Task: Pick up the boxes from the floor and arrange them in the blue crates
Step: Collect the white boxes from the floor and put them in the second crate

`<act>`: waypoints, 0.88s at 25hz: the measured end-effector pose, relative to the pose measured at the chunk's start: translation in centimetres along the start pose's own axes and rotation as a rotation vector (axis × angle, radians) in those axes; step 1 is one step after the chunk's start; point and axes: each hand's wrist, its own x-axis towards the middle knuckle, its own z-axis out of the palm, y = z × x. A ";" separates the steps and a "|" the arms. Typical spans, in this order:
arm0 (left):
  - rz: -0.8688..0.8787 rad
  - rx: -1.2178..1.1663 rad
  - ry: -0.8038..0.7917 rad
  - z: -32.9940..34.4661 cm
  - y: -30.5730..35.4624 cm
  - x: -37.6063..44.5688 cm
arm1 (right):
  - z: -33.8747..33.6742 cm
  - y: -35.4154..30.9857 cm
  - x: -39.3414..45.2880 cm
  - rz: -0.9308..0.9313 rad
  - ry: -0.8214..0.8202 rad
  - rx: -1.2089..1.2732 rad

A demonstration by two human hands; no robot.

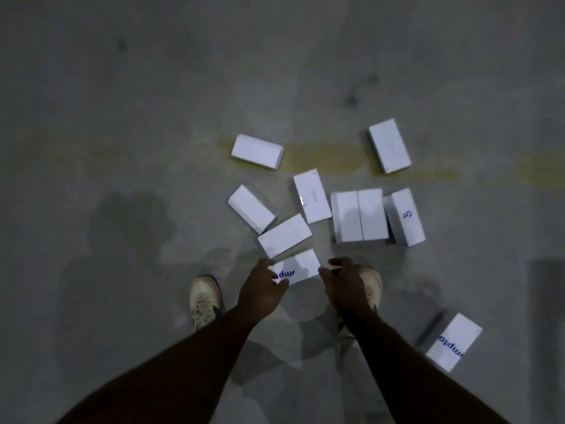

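Note:
Several white boxes lie scattered on the grey floor. The nearest box (301,266), with blue letters on top, sits between my two hands. My left hand (263,286) grips its left end, thumb over the top face and fingers round the far edge. My right hand (345,283) hovers at the box's right corner with thumb and fingers curved apart, holding nothing. Other boxes include one just beyond it (284,235), a side-by-side pair (359,215), and a lettered box (454,342) at the lower right. No blue crate is in view.
My two light shoes stand on the floor, the left one (204,301) beside my left arm, the right one (371,284) partly hidden behind my right hand. A faded yellow stripe (330,157) crosses the floor beyond the boxes. A dark patch (547,289) marks the right edge.

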 end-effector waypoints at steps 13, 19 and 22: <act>0.381 0.359 0.200 9.1 -6.7 20.4 | 14.4 10.2 17.2 0.234 0.200 -0.113; 0.324 0.644 0.132 10.2 -7.4 24.9 | 16.4 12.6 20.7 0.484 0.134 0.262; 0.261 0.565 0.129 10.8 -8.5 24.8 | 16.5 12.6 20.9 0.487 0.152 0.350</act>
